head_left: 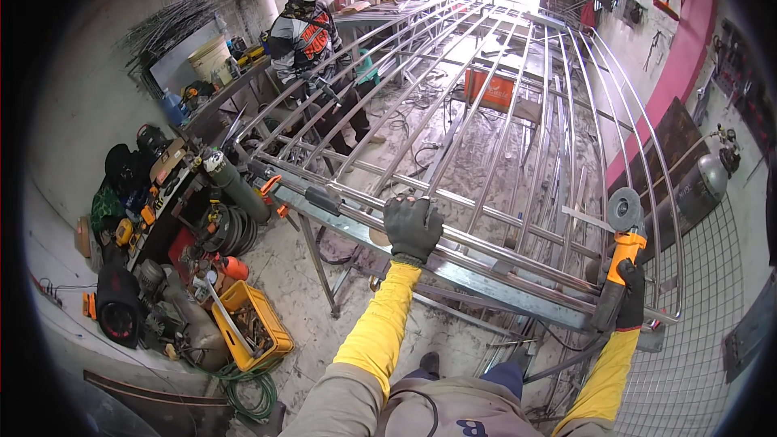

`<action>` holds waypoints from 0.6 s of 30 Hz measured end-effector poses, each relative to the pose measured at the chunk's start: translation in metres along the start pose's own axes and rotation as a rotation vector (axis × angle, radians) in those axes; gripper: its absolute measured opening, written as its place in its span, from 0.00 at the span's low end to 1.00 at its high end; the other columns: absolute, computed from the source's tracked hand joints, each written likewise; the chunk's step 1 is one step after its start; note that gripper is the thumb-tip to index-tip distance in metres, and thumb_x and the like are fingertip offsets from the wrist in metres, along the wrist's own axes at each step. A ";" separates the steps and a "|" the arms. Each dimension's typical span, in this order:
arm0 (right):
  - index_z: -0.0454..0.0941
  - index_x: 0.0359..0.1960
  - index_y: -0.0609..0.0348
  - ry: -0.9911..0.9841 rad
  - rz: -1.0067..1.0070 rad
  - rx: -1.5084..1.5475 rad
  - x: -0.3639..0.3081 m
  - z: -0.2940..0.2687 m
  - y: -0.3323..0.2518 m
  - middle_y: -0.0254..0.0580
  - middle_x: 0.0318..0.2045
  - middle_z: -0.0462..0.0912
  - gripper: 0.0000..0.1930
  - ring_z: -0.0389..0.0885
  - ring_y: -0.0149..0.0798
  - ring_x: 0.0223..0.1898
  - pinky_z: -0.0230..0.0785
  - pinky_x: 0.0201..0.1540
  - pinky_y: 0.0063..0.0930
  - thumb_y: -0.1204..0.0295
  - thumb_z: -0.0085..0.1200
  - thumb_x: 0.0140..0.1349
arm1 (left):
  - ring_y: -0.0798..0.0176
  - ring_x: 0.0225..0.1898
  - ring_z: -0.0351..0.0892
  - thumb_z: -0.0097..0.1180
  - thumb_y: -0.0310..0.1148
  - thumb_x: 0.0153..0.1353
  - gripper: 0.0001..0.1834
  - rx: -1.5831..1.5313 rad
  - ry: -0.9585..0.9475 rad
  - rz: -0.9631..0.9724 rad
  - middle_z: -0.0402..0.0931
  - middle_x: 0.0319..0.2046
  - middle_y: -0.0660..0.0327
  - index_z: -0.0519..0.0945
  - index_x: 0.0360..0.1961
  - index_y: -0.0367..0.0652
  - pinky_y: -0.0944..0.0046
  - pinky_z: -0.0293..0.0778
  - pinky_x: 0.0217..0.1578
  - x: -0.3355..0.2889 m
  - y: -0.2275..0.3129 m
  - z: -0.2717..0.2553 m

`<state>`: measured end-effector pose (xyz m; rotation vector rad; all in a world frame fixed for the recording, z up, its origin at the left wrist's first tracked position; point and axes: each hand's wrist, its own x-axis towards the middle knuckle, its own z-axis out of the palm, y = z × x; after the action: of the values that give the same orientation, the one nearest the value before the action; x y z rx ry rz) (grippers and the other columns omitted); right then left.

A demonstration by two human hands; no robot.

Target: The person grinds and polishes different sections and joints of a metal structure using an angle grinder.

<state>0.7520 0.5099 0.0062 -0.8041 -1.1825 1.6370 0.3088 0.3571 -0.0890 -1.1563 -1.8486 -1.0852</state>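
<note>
A large frame of shiny metal tubes (453, 105) lies across a work stand in front of me. My left hand (413, 229), in a dark glove and yellow sleeve, is closed over the near tubes, its fingers curled round their far side. At the right end of the near edge my right hand (630, 294), gloved too, grips an orange angle grinder (626, 255). The grinder's round grey disc (624, 209) points away from me, above the tubes. Whether the disc is turning, I cannot tell.
Beyond the frame's left side a person (312, 57) holds a power tool. An orange clamp (271, 184) sits at the near left corner. A yellow crate (279, 344) of scrap stands on the floor at left. Gas cylinders (235, 182) flank both sides; a cable crosses the lower right.
</note>
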 end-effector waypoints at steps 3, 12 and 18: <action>0.75 0.60 0.57 -0.023 0.005 0.018 0.001 -0.001 0.003 0.41 0.35 0.87 0.21 0.88 0.32 0.30 0.84 0.31 0.24 0.63 0.65 0.70 | 0.43 0.42 0.80 0.62 0.42 0.56 0.12 -0.005 0.032 0.004 0.81 0.33 0.53 0.85 0.33 0.44 0.41 0.72 0.54 -0.001 -0.002 0.000; 0.75 0.61 0.57 -0.015 0.002 0.013 0.005 -0.015 0.008 0.41 0.35 0.88 0.22 0.89 0.32 0.30 0.85 0.31 0.25 0.64 0.65 0.70 | 0.43 0.42 0.80 0.63 0.42 0.57 0.12 0.014 0.040 0.005 0.82 0.33 0.54 0.85 0.32 0.44 0.42 0.73 0.54 0.002 0.004 -0.002; 0.74 0.62 0.58 -0.059 0.006 0.047 0.002 -0.002 0.004 0.42 0.37 0.88 0.23 0.89 0.33 0.31 0.87 0.33 0.25 0.65 0.65 0.69 | 0.43 0.42 0.80 0.62 0.42 0.56 0.11 0.013 0.050 0.007 0.82 0.33 0.54 0.84 0.30 0.45 0.42 0.73 0.55 0.000 0.001 -0.001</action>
<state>0.7522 0.5119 0.0015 -0.7349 -1.1794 1.6969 0.3101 0.3566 -0.0880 -1.1173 -1.8097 -1.0868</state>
